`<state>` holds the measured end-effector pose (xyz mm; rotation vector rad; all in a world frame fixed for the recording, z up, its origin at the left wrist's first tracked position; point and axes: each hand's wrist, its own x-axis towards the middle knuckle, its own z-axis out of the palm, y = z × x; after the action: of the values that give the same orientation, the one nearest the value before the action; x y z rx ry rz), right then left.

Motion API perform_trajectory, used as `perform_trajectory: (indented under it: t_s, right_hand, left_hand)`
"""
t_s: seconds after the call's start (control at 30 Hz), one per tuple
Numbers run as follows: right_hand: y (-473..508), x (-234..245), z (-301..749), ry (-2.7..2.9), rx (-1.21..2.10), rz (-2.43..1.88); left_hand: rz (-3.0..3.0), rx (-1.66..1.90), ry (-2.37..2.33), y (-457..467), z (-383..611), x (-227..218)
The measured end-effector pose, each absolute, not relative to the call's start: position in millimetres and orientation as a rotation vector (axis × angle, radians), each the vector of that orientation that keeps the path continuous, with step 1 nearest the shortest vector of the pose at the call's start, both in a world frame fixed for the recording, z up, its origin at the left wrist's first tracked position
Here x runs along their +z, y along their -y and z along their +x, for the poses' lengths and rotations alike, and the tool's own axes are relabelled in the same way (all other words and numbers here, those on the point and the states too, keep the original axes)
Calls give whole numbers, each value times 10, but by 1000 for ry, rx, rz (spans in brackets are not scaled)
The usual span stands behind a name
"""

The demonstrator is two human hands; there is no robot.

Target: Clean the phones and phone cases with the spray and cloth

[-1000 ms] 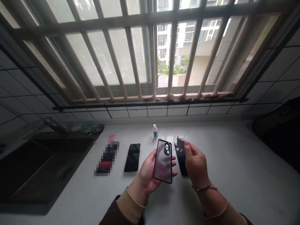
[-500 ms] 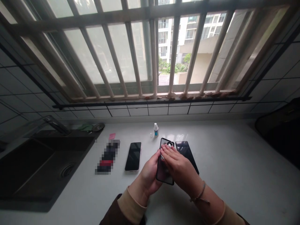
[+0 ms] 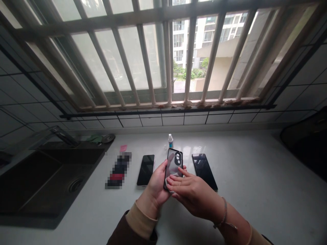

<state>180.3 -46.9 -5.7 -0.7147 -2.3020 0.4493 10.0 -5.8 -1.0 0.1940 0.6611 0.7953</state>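
My left hand (image 3: pixel 156 186) holds a phone case (image 3: pixel 174 163) with a clear, greyish back, a black rim and camera cutouts at its upper end. Its fingers wrap behind the case, and the thumb lies along the left edge. Flat across the lower part of the case lies my right hand (image 3: pixel 192 190), fingers stretched out. A small whitish bit shows under those fingertips; I cannot make out what it is. To the left lies a phone (image 3: pixel 146 170) with a dark screen. Another dark phone (image 3: pixel 205 172) lies to the right of the case.
Beyond the case stands a small white bottle (image 3: pixel 170 140). A pink slip (image 3: pixel 123 148) and a pixelated dark item (image 3: pixel 118 171) lie on the white counter (image 3: pixel 255 183). A sink (image 3: pixel 51 183) with a faucet (image 3: pixel 65 136) is at left, a dark object (image 3: pixel 306 143) at right.
My right hand has slid from the upper part of the case down to its lower end, uncovering the camera cutouts. The case has shifted slightly left, away from the right phone.
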Motion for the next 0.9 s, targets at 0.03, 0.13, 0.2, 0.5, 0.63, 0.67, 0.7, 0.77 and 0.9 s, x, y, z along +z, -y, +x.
perform_trajectory:
  t_s: [0.03,0.13,0.2,0.5,0.63,0.67,0.7,0.77,0.9]
  right_hand:
    - [470,-38,1819,2303,485,-712]
    - [465,23,1880,2315,586,-716]
    - [467,74,1918,2343,647,-731]
    - [565,287,2001,2440,800,-779]
    - [542,290,2027,2307,849,-772]
    - [526,282,2039,2215,864,-817]
    - [507,271,2055,2097,879,-893]
    - [467,244,2094,1810,875,-1102]
    - [411,162,2149,1426,611,-1455]
  left_hand:
    - [200,786,-651,56,98,-9]
    - [221,747,-625,45,90,-11]
    - [237,703,-623,31,74,-12]
    - [312,648,-637,-11,-39,14]
    - [310,615,-590,-18,-63,7]
    - [311,616,-581,-17,-70,12]
    - [312,616,-578,-13,-75,20]
    - [321,609,-592,6,-77,38]
    - [346,553,-620,76,-29,48]
